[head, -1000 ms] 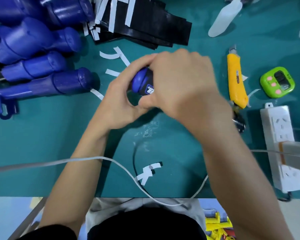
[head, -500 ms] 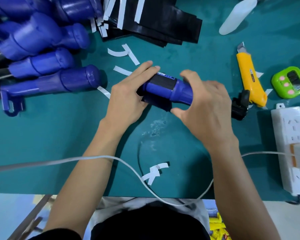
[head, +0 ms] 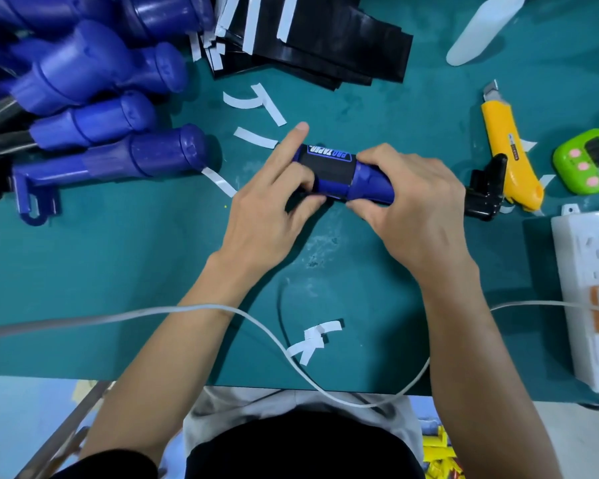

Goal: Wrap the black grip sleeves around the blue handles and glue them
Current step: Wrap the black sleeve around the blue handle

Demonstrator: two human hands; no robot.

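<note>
A blue handle [head: 370,183] lies sideways at the middle of the green mat, with a black grip sleeve [head: 329,165] bearing white lettering wrapped round its left part. My left hand [head: 277,198] pinches the sleeved end between thumb and fingers, its index finger stretched out over the top. My right hand [head: 408,205] grips the bare blue part to the right. A black bracket [head: 484,191] sticks out from under my right hand. More blue handles [head: 111,157] are piled at the upper left. A stack of black sleeves [head: 325,39] with white strips lies at the top centre.
A yellow utility knife [head: 505,146], a green timer [head: 588,162] and a white power strip [head: 588,292] sit at the right. A white bottle [head: 481,29] lies at the top right. White backing strips [head: 256,105] are scattered on the green mat [head: 118,271]. A white cable [head: 153,311] crosses my forearms.
The handle has been turned from end-on to lying sideways. My right hand slid from covering it to its right part, and the sleeve's lettering now faces up.
</note>
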